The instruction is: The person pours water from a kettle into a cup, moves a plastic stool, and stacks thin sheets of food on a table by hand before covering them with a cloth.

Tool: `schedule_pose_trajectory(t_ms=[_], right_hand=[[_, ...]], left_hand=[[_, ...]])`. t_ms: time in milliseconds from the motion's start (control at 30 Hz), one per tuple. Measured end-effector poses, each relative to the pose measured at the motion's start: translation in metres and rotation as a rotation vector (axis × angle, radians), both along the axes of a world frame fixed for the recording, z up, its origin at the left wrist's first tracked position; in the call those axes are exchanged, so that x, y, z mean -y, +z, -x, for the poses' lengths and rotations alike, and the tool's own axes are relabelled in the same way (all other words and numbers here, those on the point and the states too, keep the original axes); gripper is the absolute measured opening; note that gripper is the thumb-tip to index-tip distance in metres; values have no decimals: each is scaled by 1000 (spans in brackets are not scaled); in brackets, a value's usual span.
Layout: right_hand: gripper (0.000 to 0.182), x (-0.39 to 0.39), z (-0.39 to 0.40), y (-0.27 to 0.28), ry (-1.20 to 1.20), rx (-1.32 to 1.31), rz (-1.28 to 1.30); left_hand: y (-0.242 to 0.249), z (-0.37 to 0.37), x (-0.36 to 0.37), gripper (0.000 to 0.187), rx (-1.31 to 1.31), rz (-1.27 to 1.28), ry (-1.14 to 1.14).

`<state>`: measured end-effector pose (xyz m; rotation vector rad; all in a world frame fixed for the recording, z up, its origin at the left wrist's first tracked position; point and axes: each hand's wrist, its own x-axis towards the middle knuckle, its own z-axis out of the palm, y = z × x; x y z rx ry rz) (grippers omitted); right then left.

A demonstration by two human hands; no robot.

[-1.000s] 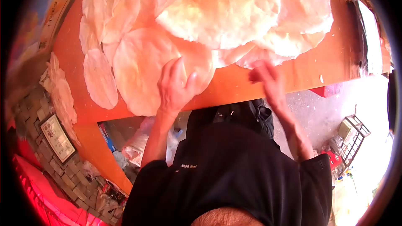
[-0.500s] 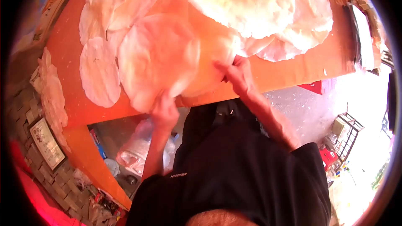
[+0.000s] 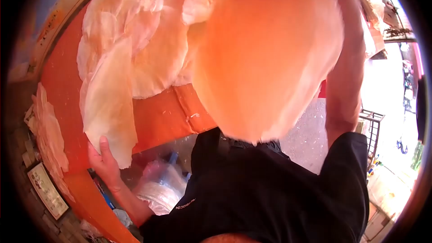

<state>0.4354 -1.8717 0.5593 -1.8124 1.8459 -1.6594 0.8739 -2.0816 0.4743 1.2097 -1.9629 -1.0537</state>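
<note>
Head view, centre at the clock's pivot.
- Left hand, 8 o'clock: pinching the lower end of a narrow flatbread, thumb on the near face. Flatbread slants up toward 10, its lower end past the front edge of the orange table.
- Right arm runs up between 2 and 3. Its hand is hidden from sight; cannot tell whether it grasps anything.
- Large flatbread, pivot to 1 o'clock, blurred, in front of the table and part of the wearer's trousers. It blocks much of the tabletop's right side.
- Heap of flatbreads, between 10 and 11, overlapping on the table. A thin stack hangs at the table's edge, 9 o'clock.
- Plastic bag below the table, 7 o'clock. Wire rack, 3 o'clock, partly behind the sleeve.
- Writing: bordered card, far out at 8, dark marks, illegible. Black shirt: small white lettering between 6 and 7, too blurred to read.
</note>
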Motion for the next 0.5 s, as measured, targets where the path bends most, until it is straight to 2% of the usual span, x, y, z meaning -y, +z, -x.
schedule_pose_trajectory(t_ms=[33, 100, 167, 200, 267, 300, 400, 433, 467, 500], right_hand=[[25, 2, 6, 18, -11, -85, 112], [30, 4, 15, 46, -29, -255, 338], [32, -1, 6, 63, -316, -271, 261], [32, -11, 21, 65, -320, -273, 270], [33, -47, 81, 64, -636, -731, 177], [33, -68, 112, 55, -635, -727, 183], [37, -129, 183, -17, -235, 973, 317], [33, -113, 168, -54, -331, 1103, 409], [37, -135, 205, -143, -275, 906, 239], [40, -115, 132, -127, -394, 1178, 245]], left_hand=[[4, 1, 5, 36, -1, -73, -10], [18, 17, 15, 35, -25, -58, -12], [30, 24, 31, 33, 107, 71, -62], [37, 28, 37, 34, 127, 109, -79], [46, 28, 61, 37, 156, 273, -42], [53, 29, 75, 37, 177, 385, -40], [99, 54, 105, 38, 333, 536, -74], [113, 70, 108, 38, 335, 542, -74], [125, 89, 110, 38, 256, 431, -87], [134, 109, 112, 38, 176, 320, -99]])
